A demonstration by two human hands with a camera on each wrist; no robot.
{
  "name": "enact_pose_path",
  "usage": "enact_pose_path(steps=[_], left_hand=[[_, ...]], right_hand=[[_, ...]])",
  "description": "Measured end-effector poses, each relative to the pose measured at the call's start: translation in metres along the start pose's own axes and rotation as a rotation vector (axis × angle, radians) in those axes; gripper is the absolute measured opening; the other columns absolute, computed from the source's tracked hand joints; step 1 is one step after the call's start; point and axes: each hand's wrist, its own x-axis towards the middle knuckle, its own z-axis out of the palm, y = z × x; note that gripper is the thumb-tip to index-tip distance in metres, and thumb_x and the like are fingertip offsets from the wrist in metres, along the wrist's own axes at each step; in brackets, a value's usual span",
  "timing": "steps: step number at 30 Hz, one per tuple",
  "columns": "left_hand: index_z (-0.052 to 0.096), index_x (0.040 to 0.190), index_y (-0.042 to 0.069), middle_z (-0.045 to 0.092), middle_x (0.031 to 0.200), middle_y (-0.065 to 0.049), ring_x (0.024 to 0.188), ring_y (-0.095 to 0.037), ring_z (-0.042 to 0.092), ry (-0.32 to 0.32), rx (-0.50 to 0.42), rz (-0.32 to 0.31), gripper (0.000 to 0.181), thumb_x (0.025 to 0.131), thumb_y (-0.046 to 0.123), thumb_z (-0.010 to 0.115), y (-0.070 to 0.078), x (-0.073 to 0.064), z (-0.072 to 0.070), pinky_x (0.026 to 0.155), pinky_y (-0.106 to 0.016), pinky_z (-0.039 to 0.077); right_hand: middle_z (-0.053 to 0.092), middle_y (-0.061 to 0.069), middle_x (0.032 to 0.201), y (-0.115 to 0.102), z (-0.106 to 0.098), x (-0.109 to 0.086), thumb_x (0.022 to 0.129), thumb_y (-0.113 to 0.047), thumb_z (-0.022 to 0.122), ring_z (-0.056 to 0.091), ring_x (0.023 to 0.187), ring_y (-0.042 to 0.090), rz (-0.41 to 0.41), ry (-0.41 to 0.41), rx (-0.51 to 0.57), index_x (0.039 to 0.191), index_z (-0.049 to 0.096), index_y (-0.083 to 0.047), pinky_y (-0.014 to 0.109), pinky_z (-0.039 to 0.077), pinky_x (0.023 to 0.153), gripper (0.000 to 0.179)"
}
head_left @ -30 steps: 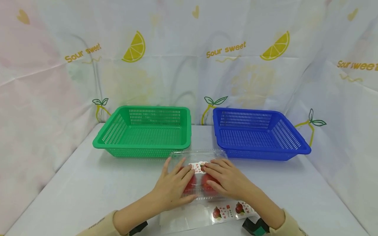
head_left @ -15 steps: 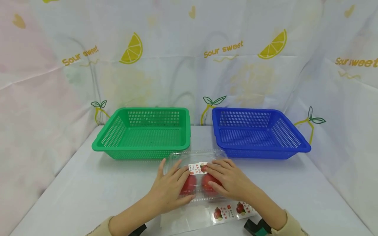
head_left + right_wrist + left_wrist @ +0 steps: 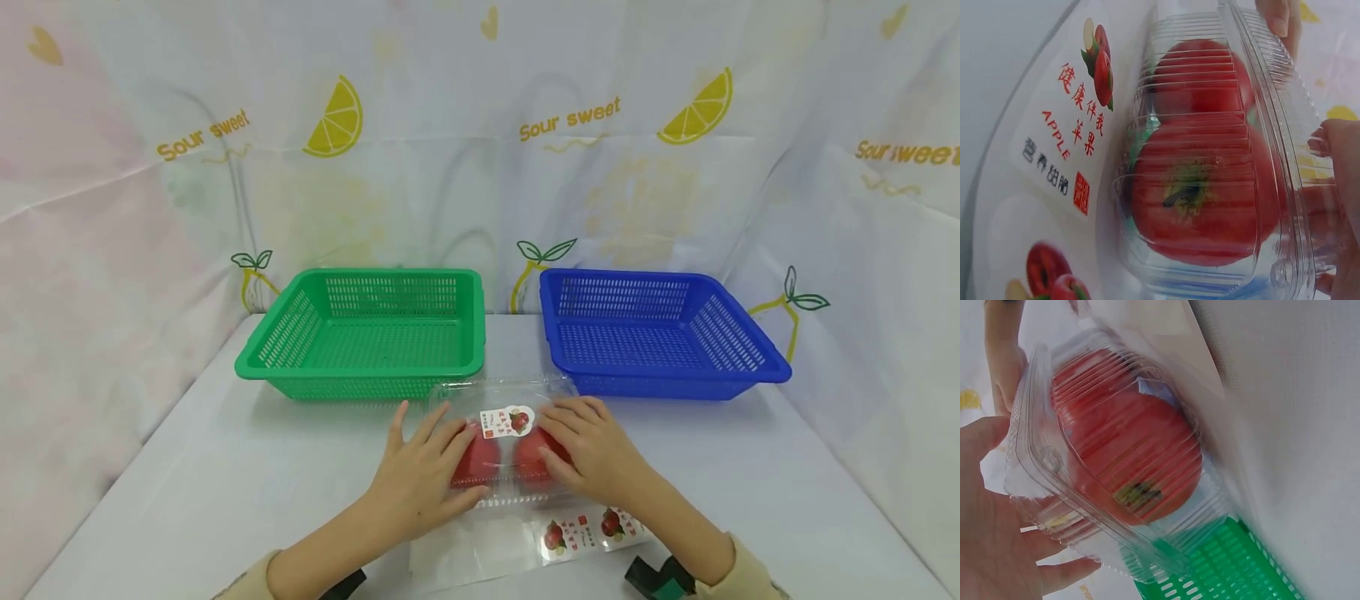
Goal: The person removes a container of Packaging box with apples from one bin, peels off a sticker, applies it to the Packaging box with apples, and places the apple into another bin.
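A clear plastic clamshell box (image 3: 517, 392) lies shut on the table with red apples (image 3: 480, 460) inside. On its lid sits a white label (image 3: 507, 422) printed with an apple picture. My left hand (image 3: 420, 481) rests fingers spread on the lid's left part, thumb along the near edge. Over the right part lies my right hand (image 3: 600, 454), fingertips beside the label. The left wrist view shows an apple (image 3: 1138, 456) through the ribbed side, with the left hand (image 3: 997, 531) at the lid. In the right wrist view, two apples (image 3: 1204, 194) show, one behind the other.
Behind the box stand a green basket (image 3: 375, 375) at left and a blue basket (image 3: 675, 387) at right, both without contents. A sticker sheet (image 3: 480, 550) with apple labels (image 3: 566, 537) lies in front of the box. A printed cloth (image 3: 450, 183) hangs behind the table.
Both hands have slid outward off the label, left hand to the left, right hand slightly to the right. The label now shows whole. The box stays nearly in place.
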Motion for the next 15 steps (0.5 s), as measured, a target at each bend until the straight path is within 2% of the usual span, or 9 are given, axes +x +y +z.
enact_pose_path(steps=[8,11,15], left_hand=[[0.053,0.126,0.013,0.051,0.125,-0.003,0.126,-0.029,0.035,0.000,-0.041,-0.054,0.066,0.084,0.064,0.044,-0.008,-0.008,-0.003,0.098,-0.062,0.011],[0.052,0.126,0.013,0.051,0.127,-0.004,0.127,-0.029,0.035,-0.010,-0.063,-0.085,0.065,0.086,0.063,0.042,-0.012,-0.011,-0.005,0.098,-0.062,0.011],[0.053,0.126,0.013,0.051,0.128,-0.006,0.127,-0.031,0.035,-0.002,-0.109,-0.127,0.060,0.086,0.058,0.047,-0.015,-0.014,-0.005,0.097,-0.062,0.012]], right_hand=[[0.061,0.011,0.114,0.002,-0.004,-0.006,0.083,-0.032,0.058,0.051,0.110,0.030,0.145,-0.023,0.002,0.109,0.064,-0.002,0.047,0.037,0.092,0.040],[0.060,0.013,0.115,0.002,-0.004,-0.008,0.082,-0.031,0.060,0.050,0.110,0.031,0.173,0.000,0.026,0.109,0.064,-0.003,0.049,0.038,0.091,0.039],[0.056,0.017,0.118,0.005,-0.005,-0.010,0.080,-0.026,0.061,0.049,0.110,0.034,0.199,0.042,0.061,0.108,0.063,-0.003,0.051,0.039,0.091,0.036]])
